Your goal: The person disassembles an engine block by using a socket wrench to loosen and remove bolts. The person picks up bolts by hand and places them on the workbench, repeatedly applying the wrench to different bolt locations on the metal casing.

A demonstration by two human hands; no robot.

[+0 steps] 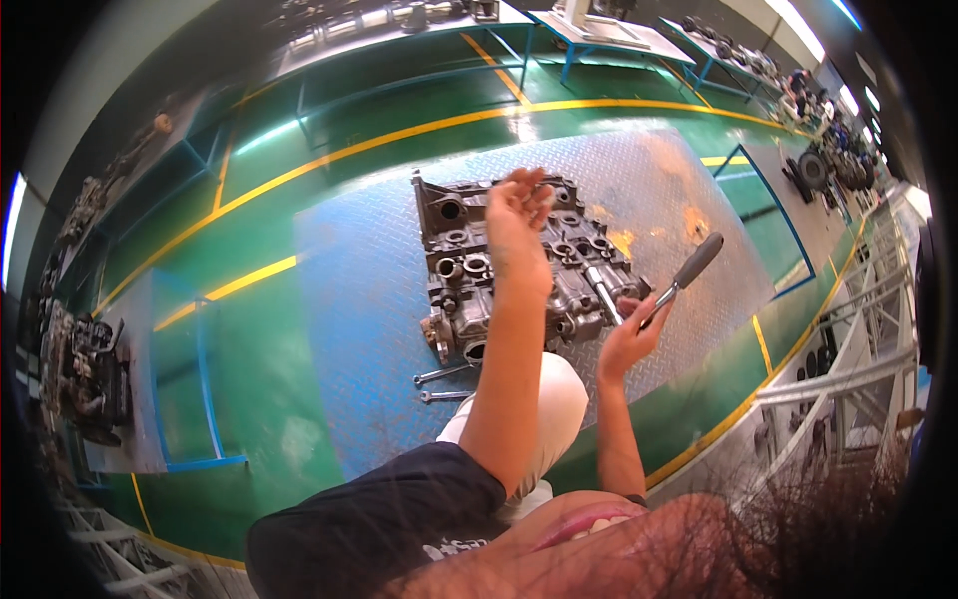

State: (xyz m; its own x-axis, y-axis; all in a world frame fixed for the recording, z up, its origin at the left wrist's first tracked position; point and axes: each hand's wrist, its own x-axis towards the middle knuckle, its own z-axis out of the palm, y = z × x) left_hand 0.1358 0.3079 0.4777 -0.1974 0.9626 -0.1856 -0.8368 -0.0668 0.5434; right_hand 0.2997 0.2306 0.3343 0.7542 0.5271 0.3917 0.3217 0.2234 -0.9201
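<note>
A grey metal engine block (469, 265) lies on a worn blue metal plate. My left hand (521, 200) is over its far part, the forearm crossing above the block. Its fingers are apart and slightly curled, and I see nothing in them. At the block's right side, my right hand (631, 334) is closed round the head end of a ratchet wrench (697, 262), whose grey handle points up and right. A shiny socket extension (603, 292) runs from that hand onto the block. Two wrenches, one (439, 375) beyond the other (445, 396), lie at the block's near left corner.
The checkered plate (359, 329) bears orange stains at the right. My knee in white trousers (561, 399) is close to the block's near edge. Blue-framed benches (399, 50) stand at the back. Another engine (95, 379) is at far left; metal racks (838, 389) stand right.
</note>
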